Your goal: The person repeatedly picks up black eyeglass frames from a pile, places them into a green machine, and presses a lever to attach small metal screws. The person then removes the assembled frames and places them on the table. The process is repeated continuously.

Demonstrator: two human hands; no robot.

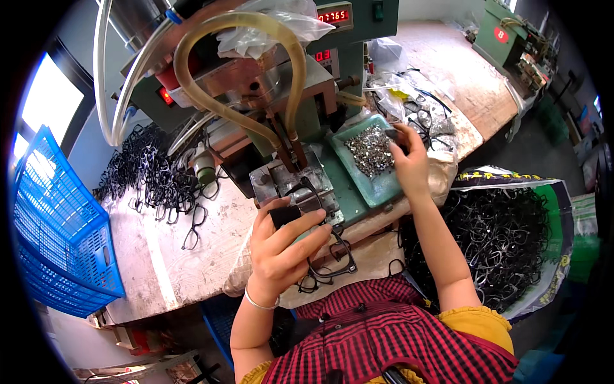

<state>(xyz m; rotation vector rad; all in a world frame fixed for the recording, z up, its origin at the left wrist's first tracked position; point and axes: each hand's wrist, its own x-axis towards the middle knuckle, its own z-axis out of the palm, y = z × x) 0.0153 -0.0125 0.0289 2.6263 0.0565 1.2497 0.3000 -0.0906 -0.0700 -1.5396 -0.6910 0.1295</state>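
My left hand (pixel 284 249) is closed around a black eyeglass frame (pixel 352 264) at the metal fixture (pixel 262 182) of a bench machine. Part of the frame lies over the fixture, beneath the machine's tool, and one rim hangs toward me. A black cover wraps one of my left fingers. My right hand (pixel 410 157) is at the right side of a green tray (pixel 374 197), its thumb and fingertips drawn together. Small silvery metal parts (pixel 371 152) are heaped in that tray. Whatever my right fingertips pinch, if anything, is too small to tell. A dark cover shows at their tips.
Black eyeglass frames pile up (pixel 150 169) on the left of the bench (pixel 144 269), beside a blue plastic basket (pixel 70 237). On my right, a large sack (pixel 556 224) is full of similar frames. Hoses (pixel 185 54) loop down the machine. Plastic bags (pixel 387 54) lie behind the tray.
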